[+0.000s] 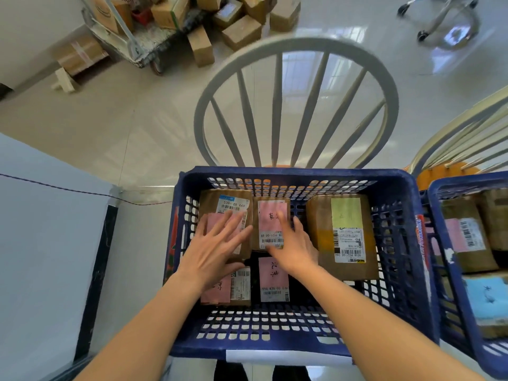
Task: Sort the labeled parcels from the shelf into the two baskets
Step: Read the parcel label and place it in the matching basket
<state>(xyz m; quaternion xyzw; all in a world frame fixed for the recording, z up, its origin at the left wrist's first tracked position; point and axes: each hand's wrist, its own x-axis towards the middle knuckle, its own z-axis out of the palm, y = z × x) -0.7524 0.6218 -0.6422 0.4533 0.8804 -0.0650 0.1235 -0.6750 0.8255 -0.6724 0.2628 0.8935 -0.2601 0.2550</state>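
A blue plastic basket (406,243) stands on a chair in front of me with several brown parcels lying flat inside. My left hand (217,248) lies spread and flat on a pink-labelled parcel (228,204) at the basket's back left. My right hand (294,243) rests with fingers apart against the middle parcel with a pink label (270,221). A larger parcel with a yellow-green label (343,235) lies at the right, and two more pink-labelled parcels (273,279) lie nearer me. A second blue basket (450,243) at the right edge holds parcels with pink and blue labels.
Behind the basket rises a grey spindle chair back (297,105); a cream chair back (467,133) stands behind the right basket. A trolley and a heap of cardboard boxes (242,31) sit on the floor far back. A white panel (49,243) is at my left.
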